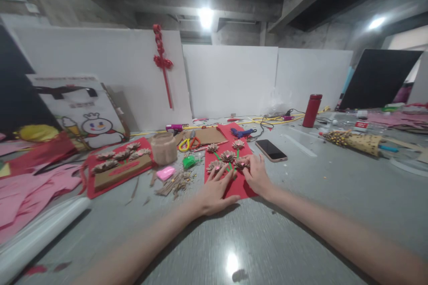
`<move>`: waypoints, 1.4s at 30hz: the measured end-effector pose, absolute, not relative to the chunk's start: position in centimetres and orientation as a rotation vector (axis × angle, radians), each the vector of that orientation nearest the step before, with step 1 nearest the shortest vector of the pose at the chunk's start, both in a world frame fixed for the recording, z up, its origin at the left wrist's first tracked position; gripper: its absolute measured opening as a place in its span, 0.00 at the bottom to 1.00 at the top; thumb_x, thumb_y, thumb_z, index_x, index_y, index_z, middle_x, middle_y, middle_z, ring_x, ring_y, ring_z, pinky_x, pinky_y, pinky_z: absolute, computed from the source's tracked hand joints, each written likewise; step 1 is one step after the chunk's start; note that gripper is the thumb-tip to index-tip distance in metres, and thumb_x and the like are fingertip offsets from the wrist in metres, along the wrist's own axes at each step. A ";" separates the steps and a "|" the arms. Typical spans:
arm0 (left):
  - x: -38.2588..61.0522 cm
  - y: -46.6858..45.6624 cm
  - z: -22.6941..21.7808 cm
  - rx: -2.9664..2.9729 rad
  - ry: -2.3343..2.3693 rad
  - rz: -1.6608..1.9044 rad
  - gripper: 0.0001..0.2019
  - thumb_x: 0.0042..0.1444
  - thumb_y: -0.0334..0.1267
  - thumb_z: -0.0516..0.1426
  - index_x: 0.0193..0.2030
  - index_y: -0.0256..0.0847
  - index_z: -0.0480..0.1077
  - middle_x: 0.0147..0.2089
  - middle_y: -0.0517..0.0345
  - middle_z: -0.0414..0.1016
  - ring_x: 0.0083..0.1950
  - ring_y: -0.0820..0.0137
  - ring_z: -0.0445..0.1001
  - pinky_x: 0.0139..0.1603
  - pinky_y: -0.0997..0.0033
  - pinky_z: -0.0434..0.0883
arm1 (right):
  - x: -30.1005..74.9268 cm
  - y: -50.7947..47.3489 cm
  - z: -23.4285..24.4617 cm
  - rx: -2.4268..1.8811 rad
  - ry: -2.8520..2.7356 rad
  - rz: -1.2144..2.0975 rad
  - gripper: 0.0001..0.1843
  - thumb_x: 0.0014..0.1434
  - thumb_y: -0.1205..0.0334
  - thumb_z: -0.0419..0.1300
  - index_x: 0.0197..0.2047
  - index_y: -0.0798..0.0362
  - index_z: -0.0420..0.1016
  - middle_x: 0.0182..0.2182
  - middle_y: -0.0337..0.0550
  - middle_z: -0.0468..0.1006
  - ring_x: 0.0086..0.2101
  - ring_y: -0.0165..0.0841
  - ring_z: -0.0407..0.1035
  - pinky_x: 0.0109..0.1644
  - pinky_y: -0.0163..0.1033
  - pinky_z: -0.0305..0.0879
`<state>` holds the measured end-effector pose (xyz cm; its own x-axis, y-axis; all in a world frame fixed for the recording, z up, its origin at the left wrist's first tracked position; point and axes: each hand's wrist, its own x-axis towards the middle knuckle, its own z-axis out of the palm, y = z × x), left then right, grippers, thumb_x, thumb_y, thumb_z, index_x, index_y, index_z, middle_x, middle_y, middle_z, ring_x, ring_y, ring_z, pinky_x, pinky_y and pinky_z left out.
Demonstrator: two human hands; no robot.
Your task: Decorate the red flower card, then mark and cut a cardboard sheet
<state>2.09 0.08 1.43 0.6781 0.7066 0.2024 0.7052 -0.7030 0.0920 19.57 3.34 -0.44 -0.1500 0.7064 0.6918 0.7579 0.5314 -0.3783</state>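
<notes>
Both forearms are bare from the lower picture edge up to the wrists, with no sleeve in view. The left hand and right hand are bare too, fingers slim, nails short and plain.

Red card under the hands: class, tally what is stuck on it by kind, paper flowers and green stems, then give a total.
On the red card, where the left hand and right hand rest:
Brown paper flowers: 5
Green stems: 3 visible, others may be hidden by the hands
Total: 8
</notes>
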 end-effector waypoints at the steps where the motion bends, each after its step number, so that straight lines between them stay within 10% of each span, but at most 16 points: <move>1: 2.1 0.1 1.4 2.874 1.198 0.344 0.35 0.50 0.59 0.39 0.59 0.37 0.45 0.61 0.48 0.44 0.62 0.60 0.35 0.58 0.54 0.41 | 19.6 3.4 -0.5 -1.205 -1.887 -0.074 0.09 0.49 0.70 0.45 0.34 0.52 0.60 0.34 0.41 0.70 0.39 0.34 0.61 0.55 0.50 0.35; 14: 2.0 1.2 0.2 2.787 1.732 0.910 0.23 0.48 0.31 0.44 0.54 0.27 0.52 0.56 0.44 0.56 0.60 0.65 0.46 0.59 0.61 0.47 | 18.8 2.4 0.2 -1.170 -2.374 -0.149 0.13 0.52 0.69 0.42 0.40 0.55 0.62 0.45 0.49 0.67 0.53 0.34 0.49 0.54 0.58 0.24; 42: 2.2 1.1 -0.3 2.749 1.827 0.743 0.25 0.46 0.29 0.43 0.54 0.27 0.51 0.57 0.43 0.54 0.61 0.61 0.43 0.58 0.58 0.46 | 18.7 2.2 0.5 -1.166 -2.427 -0.142 0.15 0.55 0.62 0.43 0.43 0.58 0.61 0.47 0.55 0.65 0.54 0.36 0.48 0.53 0.60 0.27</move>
